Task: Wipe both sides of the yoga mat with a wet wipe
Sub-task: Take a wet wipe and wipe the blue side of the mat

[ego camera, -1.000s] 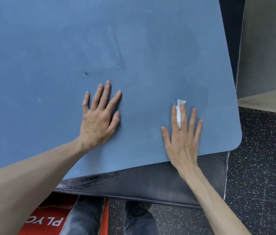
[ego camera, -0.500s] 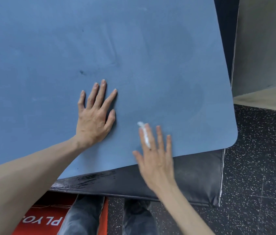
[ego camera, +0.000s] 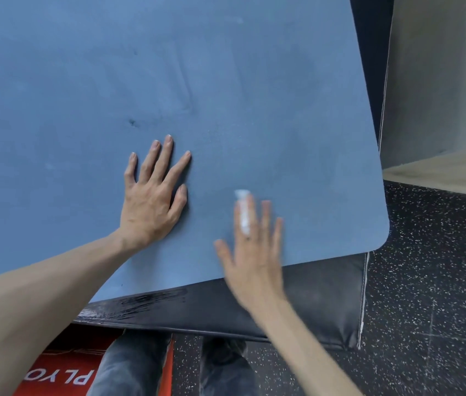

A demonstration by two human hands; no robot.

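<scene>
The blue yoga mat lies spread over a black padded platform, its rounded near-right corner close to the platform's right edge. The person's left hand rests flat on the mat, fingers straight and spread, pinning it in place; it sits where it sat a second ago. The right hand is the one that has moved. A second ago it was further right and further onto the mat; since then it has swept left and back toward the near edge, and now it is blurred with motion, its palm partly over the platform's black face. Its fingers are straight, pressing the wet wipe down against the mat; only a narrow white strip of the wipe shows between two fingers and past their tips, so how much is bunched beneath I cannot tell.

To my eye this is a wiping stroke across the near-right part of the upper face. The far and left stretches of the mat run out of view, so how much of this side is done cannot be judged, and the underside still looks to be ahead. Below the platform, the person's legs and a red box with white lettering show on the speckled floor.
</scene>
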